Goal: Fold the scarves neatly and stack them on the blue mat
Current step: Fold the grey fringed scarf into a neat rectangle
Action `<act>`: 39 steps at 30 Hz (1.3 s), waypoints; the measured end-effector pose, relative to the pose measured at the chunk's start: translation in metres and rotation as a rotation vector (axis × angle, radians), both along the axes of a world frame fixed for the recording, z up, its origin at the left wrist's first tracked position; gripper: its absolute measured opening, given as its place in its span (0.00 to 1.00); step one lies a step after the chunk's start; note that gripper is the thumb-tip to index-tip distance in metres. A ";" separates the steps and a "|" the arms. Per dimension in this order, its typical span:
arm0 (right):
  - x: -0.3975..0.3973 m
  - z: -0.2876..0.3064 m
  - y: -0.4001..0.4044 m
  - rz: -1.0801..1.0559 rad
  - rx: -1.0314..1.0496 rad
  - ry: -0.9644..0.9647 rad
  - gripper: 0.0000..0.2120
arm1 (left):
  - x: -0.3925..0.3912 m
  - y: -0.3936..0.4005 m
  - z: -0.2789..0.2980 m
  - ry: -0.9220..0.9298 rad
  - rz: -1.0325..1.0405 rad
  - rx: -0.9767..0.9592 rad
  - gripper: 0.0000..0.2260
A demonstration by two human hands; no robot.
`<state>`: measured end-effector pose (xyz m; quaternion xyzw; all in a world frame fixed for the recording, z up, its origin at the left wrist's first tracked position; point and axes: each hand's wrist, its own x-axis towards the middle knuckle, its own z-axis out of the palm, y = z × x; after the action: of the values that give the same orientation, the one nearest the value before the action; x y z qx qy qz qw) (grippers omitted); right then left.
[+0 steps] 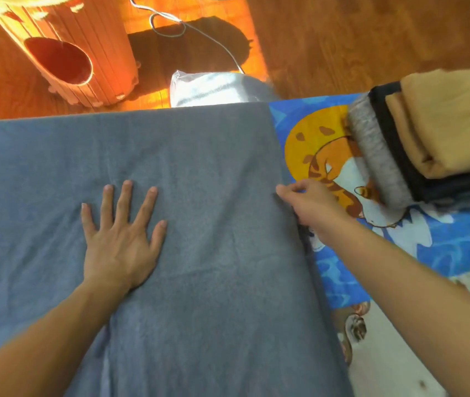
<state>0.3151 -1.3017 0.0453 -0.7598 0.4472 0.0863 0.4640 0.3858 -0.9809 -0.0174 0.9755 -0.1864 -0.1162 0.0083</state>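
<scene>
While both arms reach forward, the scene reads so:
Left hand (122, 236): flat, fingers spread and straight, palm pressing the grey scarf (199, 196).
Right hand (311, 207): pinches the scarf's right edge between thumb and curled fingers.
Grey scarf: spread wide under both hands, its right edge lying over the blue mat (440, 245).
Blue mat: under and right of the right hand, printed with a cartoon cat.
Stack (428, 138): folded tan, black and grey scarves on the mat, beyond the right hand.
Wooden barrel (64, 53): on the floor, far beyond the left hand.
</scene>
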 end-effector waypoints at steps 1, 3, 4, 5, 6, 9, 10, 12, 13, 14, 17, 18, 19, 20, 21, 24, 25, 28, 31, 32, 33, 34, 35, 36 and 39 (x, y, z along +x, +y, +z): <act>-0.031 0.004 0.008 0.029 0.022 0.060 0.13 | 0.000 -0.001 0.001 0.008 0.003 0.004 0.30; -0.077 0.005 0.018 0.118 0.008 0.188 0.13 | 0.000 -0.002 0.004 0.030 0.007 0.014 0.30; -0.092 0.002 0.019 0.137 -0.029 0.222 0.15 | 0.000 -0.003 0.006 0.052 0.009 0.024 0.29; -0.100 -0.001 0.018 0.128 -0.085 0.232 0.16 | 0.000 -0.005 0.009 0.079 0.017 0.041 0.29; -0.105 -0.003 0.015 0.093 -0.151 0.230 0.16 | -0.001 -0.007 0.013 0.108 0.031 0.060 0.30; -0.105 -0.004 0.005 -0.051 -0.216 0.193 0.14 | -0.019 -0.018 0.030 0.155 0.074 0.059 0.30; -0.104 -0.005 0.004 -0.064 -0.209 0.201 0.14 | -0.032 -0.022 0.034 0.156 0.062 0.020 0.30; -0.105 -0.006 0.006 -0.049 -0.196 0.222 0.13 | -0.068 -0.027 0.040 0.170 0.012 -0.061 0.29; -0.106 -0.006 0.007 -0.045 -0.192 0.213 0.12 | -0.088 -0.028 0.041 0.188 -0.023 -0.075 0.29; -0.109 -0.004 0.009 -0.056 -0.179 0.194 0.10 | -0.109 -0.029 0.040 0.215 -0.064 -0.065 0.30; -0.130 0.011 0.019 -0.073 -0.115 0.169 0.10 | -0.156 -0.030 0.033 0.292 -0.146 0.021 0.33; -0.143 0.016 0.025 -0.039 -0.098 0.207 0.11 | -0.164 -0.030 0.030 0.303 -0.153 0.039 0.33; -0.159 0.018 0.033 0.001 -0.068 0.249 0.11 | -0.168 -0.032 0.029 0.302 -0.151 0.046 0.33; -0.177 0.018 0.042 0.029 -0.012 0.278 0.11 | -0.169 -0.034 0.028 0.300 -0.146 0.050 0.32; -0.197 0.018 0.050 0.044 0.051 0.301 0.09 | -0.168 -0.037 0.029 0.307 -0.140 0.056 0.32; -0.251 0.018 0.053 0.095 -0.006 0.400 0.14 | -0.165 -0.043 0.037 0.344 -0.128 0.080 0.34; -0.264 0.019 0.047 0.071 -0.083 0.412 0.18 | -0.164 -0.043 0.040 0.355 -0.134 0.097 0.34; -0.285 0.025 0.035 -0.097 -0.095 0.293 0.17 | -0.162 -0.042 0.045 0.379 -0.153 0.142 0.35; -0.298 0.030 0.051 -0.098 0.061 0.292 0.09 | -0.161 -0.043 0.048 0.402 -0.146 0.146 0.35; -0.307 0.031 0.058 -0.067 0.096 0.315 0.09 | -0.161 -0.044 0.048 0.405 -0.147 0.145 0.35; -0.317 0.030 0.065 -0.043 0.104 0.342 0.09 | -0.161 -0.045 0.049 0.411 -0.148 0.142 0.34; -0.329 0.030 0.068 -0.032 0.092 0.371 0.09 | -0.160 -0.046 0.051 0.423 -0.142 0.137 0.34; -0.342 0.029 0.070 -0.038 0.070 0.399 0.10 | -0.160 -0.048 0.052 0.437 -0.131 0.132 0.33; -0.355 0.028 0.070 -0.057 0.044 0.423 0.11 | -0.160 -0.051 0.055 0.447 -0.116 0.132 0.33; -0.380 0.031 0.064 -0.155 -0.007 0.414 0.10 | -0.158 -0.064 0.061 0.378 -0.113 0.141 0.31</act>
<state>-0.0648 -1.2377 0.0762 -0.6908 0.5902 0.2032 0.3650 0.2277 -1.0453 0.0431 0.9226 -0.2274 -0.3101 -0.0316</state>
